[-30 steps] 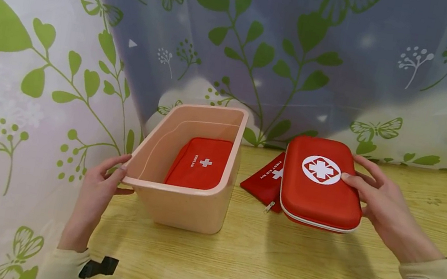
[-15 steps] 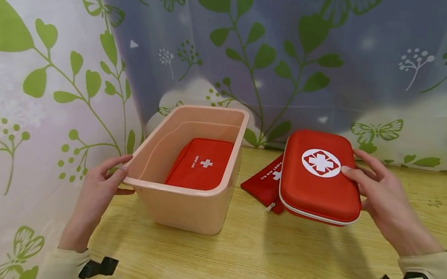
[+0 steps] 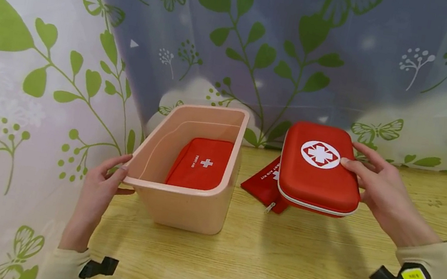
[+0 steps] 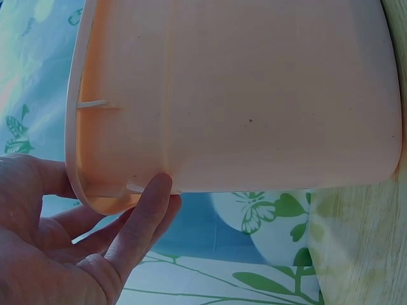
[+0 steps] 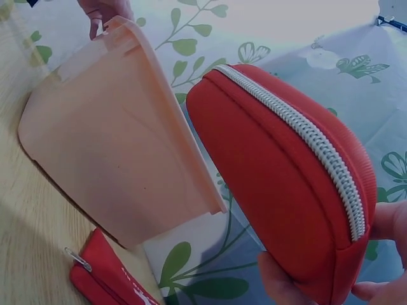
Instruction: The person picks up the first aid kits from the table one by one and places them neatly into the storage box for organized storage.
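Observation:
My right hand (image 3: 387, 196) grips the right side of a red hard-shell first aid case (image 3: 316, 180), thumb on top near its white cross emblem. The case is held above the table, and its white zipper shows in the right wrist view. Partly hidden beneath it lies a flat red first aid pouch (image 3: 261, 187) with a metal zipper pull. My left hand (image 3: 97, 192) pinches the near left corner of the rim of a pink plastic bin (image 3: 189, 210). Inside that bin rests another red first aid pouch (image 3: 201, 165) with a white cross.
The wooden table (image 3: 201, 274) runs beneath everything. Behind it hangs a blue-grey patterned curtain (image 3: 263, 32), close to the back of the bin. A pale leaf-patterned sheet (image 3: 23, 91) borders the left side.
The right hand has raised the red case a little and shifted it slightly left, so more of the pouch's lower part shows. The left hand and bin have stayed in place.

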Demonstrator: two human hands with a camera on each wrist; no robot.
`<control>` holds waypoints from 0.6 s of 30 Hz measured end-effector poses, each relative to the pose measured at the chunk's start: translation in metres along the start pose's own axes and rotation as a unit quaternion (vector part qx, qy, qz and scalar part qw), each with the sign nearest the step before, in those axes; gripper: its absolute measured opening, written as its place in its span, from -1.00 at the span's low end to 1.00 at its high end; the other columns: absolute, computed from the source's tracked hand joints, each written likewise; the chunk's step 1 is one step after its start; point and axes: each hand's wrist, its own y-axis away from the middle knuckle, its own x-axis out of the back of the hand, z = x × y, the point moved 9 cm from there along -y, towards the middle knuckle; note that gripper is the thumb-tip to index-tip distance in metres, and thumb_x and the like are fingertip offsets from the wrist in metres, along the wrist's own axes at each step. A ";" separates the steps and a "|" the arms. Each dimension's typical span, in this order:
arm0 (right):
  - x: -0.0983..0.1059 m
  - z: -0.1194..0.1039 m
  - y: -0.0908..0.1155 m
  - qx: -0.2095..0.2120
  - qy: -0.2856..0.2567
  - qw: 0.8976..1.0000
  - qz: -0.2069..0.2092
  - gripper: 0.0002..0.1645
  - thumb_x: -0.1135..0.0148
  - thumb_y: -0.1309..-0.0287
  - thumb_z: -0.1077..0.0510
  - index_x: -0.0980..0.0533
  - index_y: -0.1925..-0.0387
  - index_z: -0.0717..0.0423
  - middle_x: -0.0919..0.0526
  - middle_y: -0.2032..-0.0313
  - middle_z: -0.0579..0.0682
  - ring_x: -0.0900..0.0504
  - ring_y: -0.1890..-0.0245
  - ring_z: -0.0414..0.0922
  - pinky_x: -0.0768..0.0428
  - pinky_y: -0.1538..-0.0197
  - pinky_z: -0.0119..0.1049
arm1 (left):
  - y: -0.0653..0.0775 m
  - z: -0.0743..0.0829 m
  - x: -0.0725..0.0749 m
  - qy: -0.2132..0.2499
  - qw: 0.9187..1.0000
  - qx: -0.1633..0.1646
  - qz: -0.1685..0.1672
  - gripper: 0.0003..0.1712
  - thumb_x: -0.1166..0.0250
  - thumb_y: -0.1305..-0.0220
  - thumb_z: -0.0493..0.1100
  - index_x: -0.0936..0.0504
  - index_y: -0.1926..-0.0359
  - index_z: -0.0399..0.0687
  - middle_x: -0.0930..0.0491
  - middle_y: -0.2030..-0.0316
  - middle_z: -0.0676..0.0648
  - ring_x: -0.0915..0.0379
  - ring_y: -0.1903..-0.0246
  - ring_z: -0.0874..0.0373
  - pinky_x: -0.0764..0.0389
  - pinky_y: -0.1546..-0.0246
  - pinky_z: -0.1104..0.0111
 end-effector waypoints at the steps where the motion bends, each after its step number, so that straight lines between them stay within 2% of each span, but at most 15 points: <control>1: -0.001 -0.001 0.000 0.000 -0.003 1.000 -0.001 0.02 -0.34 -0.23 0.03 0.02 -0.56 -0.11 -0.30 -0.13 -0.01 -0.67 0.21 -0.21 -0.74 0.26 -0.17 | 0.000 0.000 0.000 0.000 1.000 0.000 0.000 -0.53 -0.11 -0.48 -0.15 -0.46 -0.30 -0.27 -0.41 -0.22 -0.27 -0.62 0.24 0.33 -0.73 0.36 0.35; 12: -0.003 -0.007 -0.001 0.003 -0.017 1.000 -0.006 0.01 -0.34 -0.24 0.07 0.01 -0.56 -0.11 -0.31 -0.13 0.02 -0.69 0.23 -0.19 -0.74 0.28 -0.18 | -0.001 0.000 -0.001 0.003 1.000 0.001 -0.002 -0.52 -0.12 -0.48 -0.14 -0.46 -0.30 -0.28 -0.40 -0.22 -0.27 -0.62 0.27 0.33 -0.73 0.35 0.32; 18: -0.007 -0.012 -0.004 0.005 -0.014 1.000 -0.006 -0.01 -0.34 -0.24 0.05 -0.01 -0.55 -0.12 -0.20 -0.28 0.10 -0.67 0.19 -0.20 -0.74 0.26 -0.17 | -0.001 0.000 0.000 0.005 1.000 -0.001 0.002 -0.53 -0.11 -0.48 -0.14 -0.47 -0.29 -0.29 -0.41 -0.22 -0.26 -0.63 0.28 0.32 -0.73 0.35 0.32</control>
